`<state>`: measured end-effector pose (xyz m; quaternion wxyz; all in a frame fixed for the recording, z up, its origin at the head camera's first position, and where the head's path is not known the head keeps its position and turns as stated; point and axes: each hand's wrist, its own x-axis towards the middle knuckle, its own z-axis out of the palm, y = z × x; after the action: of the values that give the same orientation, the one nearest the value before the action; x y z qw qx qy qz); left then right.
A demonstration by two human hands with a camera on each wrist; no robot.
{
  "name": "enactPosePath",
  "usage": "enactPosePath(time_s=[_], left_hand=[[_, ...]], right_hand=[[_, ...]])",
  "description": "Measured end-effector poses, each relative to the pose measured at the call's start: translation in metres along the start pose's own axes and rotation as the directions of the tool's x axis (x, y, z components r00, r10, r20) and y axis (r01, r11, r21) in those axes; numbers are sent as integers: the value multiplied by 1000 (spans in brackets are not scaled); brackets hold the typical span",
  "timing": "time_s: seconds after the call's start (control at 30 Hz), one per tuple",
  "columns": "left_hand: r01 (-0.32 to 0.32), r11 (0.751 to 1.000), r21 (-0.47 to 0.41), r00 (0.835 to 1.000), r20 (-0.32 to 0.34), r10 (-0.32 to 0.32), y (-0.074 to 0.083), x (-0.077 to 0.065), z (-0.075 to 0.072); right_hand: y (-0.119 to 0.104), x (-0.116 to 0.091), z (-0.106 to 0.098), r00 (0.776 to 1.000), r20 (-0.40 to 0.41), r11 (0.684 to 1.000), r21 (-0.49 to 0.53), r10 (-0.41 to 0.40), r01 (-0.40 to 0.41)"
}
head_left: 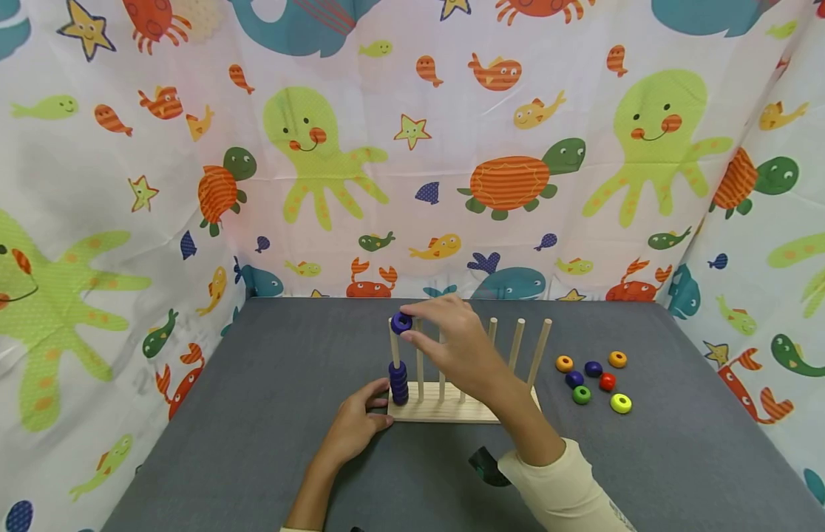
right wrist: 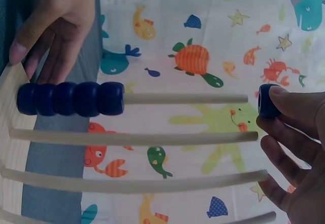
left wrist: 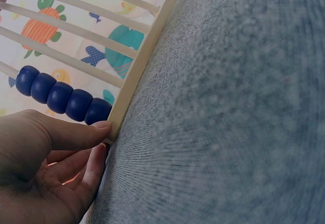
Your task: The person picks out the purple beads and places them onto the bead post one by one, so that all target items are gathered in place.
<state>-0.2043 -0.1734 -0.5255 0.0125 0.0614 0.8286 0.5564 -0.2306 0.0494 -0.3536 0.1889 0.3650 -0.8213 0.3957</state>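
A wooden base [head_left: 446,411] with several upright pegs stands on the grey table. Several dark blue beads [head_left: 398,384] are stacked on its leftmost peg [right wrist: 188,98]. My right hand [head_left: 462,343] pinches one more dark blue bead [right wrist: 268,101] between thumb and fingers, right at the tip of that peg; in the right wrist view a small gap shows between bead and peg. With thumb on top and fingers behind, my left hand [head_left: 359,421] grips the left end of the base, as the left wrist view shows near the lowest bead [left wrist: 97,111].
Loose beads lie right of the base: orange [head_left: 564,363], blue [head_left: 593,369], red [head_left: 607,381], green [head_left: 582,394] and yellow [head_left: 621,403]. A dark object [head_left: 489,467] sits by the right sleeve. A patterned sea-animal cloth [head_left: 412,185] hangs behind the table and along its sides.
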Motion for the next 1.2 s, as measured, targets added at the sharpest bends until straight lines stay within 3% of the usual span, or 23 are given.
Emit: enactPosePath(time_s=[0.7, 1.2], left_hand=[[3, 1000, 4, 1000, 10, -3, -3, 2, 0], [-9, 1000, 0, 1000, 8, 9, 0, 0, 0]], right_hand=[[-7, 14, 14, 997, 35, 995, -80, 64, -61], [-6, 10, 7, 998, 20, 996, -59, 66, -65]])
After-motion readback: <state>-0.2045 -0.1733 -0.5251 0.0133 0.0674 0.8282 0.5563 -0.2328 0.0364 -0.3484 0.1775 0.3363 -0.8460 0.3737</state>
